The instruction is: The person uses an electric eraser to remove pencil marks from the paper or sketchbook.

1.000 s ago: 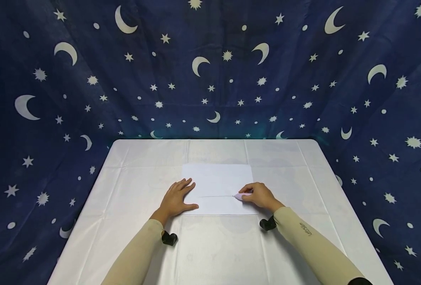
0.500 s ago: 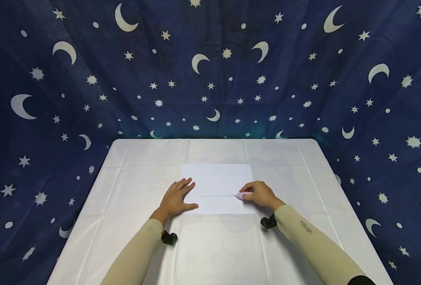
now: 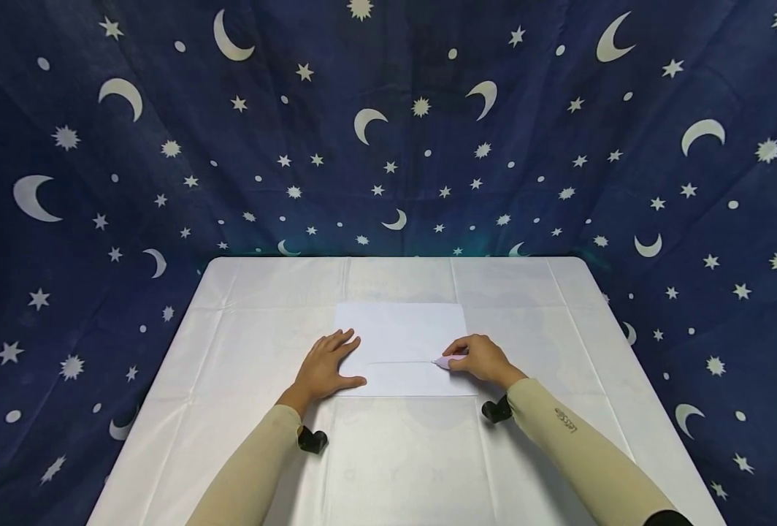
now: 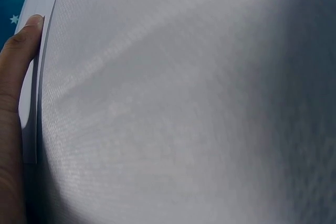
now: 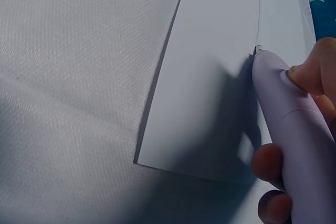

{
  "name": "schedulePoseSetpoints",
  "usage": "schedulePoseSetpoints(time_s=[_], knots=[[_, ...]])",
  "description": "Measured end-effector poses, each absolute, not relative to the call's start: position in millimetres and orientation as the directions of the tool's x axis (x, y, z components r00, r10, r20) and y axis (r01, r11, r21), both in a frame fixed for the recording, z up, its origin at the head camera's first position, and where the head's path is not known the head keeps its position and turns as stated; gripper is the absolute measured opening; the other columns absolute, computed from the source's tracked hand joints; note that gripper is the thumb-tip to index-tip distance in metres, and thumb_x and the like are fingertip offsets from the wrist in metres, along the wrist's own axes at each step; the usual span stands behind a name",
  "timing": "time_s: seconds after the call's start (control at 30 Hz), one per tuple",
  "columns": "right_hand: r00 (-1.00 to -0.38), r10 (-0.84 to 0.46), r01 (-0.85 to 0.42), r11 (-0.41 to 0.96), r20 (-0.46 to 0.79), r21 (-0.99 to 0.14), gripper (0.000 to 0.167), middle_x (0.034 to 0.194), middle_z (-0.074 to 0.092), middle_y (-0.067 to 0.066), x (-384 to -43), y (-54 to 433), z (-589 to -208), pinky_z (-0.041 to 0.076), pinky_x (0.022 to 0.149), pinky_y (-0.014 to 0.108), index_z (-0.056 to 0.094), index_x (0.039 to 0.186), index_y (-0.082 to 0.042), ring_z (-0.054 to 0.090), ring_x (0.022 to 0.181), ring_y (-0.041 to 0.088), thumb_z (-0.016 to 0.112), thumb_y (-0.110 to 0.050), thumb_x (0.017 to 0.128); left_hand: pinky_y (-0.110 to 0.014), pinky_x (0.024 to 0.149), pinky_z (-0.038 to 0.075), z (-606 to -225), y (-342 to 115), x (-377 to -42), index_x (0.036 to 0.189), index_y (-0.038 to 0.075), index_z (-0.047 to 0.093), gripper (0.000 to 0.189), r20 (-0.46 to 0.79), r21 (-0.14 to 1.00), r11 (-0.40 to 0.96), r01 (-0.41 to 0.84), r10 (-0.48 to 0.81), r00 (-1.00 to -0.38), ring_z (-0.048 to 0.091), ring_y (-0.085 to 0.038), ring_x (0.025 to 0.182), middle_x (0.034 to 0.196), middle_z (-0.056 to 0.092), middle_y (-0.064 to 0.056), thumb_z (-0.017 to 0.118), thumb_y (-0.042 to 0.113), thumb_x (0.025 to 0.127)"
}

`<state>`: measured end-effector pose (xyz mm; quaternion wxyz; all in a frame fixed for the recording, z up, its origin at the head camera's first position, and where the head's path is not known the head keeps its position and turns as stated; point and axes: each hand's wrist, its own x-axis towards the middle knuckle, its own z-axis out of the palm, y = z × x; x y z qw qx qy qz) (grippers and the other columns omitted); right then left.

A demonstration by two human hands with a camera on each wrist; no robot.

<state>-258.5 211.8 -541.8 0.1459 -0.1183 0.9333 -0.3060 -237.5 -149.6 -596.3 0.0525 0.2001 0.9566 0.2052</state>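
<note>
A sheet of white paper (image 3: 402, 329) lies on the white-covered table, with a thin straight line running across its lower part. My left hand (image 3: 326, 365) rests spread on the paper's left edge; its thumb (image 4: 32, 30) shows at the sheet's near edge in the left wrist view. My right hand (image 3: 483, 360) grips a lavender utility knife (image 5: 294, 114), thumb on its slider. The knife's short metal blade (image 5: 258, 50) sits at the right end of the line, right at the paper's surface. Part of the knife's body is hidden by my fingers in the head view.
A white cloth with fold creases covers the table (image 3: 263, 292). Behind and beside it hangs a dark blue curtain (image 3: 336, 146) with moons and stars. Black wrist cameras sit under both wrists, close over the tabletop.
The knife in my right hand has shifted very slightly to the right, with the line's end at its tip. My left hand stays in place on the paper.
</note>
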Motion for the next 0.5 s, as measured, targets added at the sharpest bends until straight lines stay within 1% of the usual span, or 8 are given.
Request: schedulePoseSetpoints(time_s=[0.2,0.4,0.5], knots=[[-0.928,-0.316,-0.133,0.777,-0.198,-0.615,0.015,0.091,0.07,-0.008,-258.8,206.5,-542.5,0.047,0.077,0.032,0.078,0.094,-0.024,0.057,0.085,0.012,0.079,-0.021,0.079,-0.047,0.125,0.011,-597.2,-149.6,-238.5,0.153,0.022,0.038,0.093,-0.013,0.407,0.836,0.369,0.409,-0.912,0.019,-0.024,0.151,0.162,0.026,0.003,0.067,0.069,0.078],[-0.928,-0.319,-0.14,0.779,-0.194,-0.611,0.014,0.09,0.07,-0.008,-259.1,202.9,-543.5,0.048,0.078,0.033,0.078,0.094,-0.025,0.058,0.084,0.011,0.08,-0.022,0.08,-0.047,0.125,0.01,-596.1,-149.8,-238.0,0.153,0.021,0.038,0.093,-0.012,0.416,0.833,0.366,0.408,-0.913,0.019,-0.025,0.151,0.162,0.026,0.002,0.067,0.069,0.078],[-0.931,-0.311,-0.136,0.784,-0.193,-0.606,0.014,0.091,0.07,-0.008,-258.2,202.7,-542.8,0.049,0.08,0.034,0.078,0.094,-0.025,0.059,0.087,0.012,0.08,-0.022,0.08,-0.047,0.125,0.011,-595.9,-150.2,-237.9,0.153,0.022,0.038,0.093,-0.015,0.413,0.835,0.364,0.406,-0.914,0.019,-0.024,0.151,0.162,0.026,0.002,0.067,0.069,0.078]])
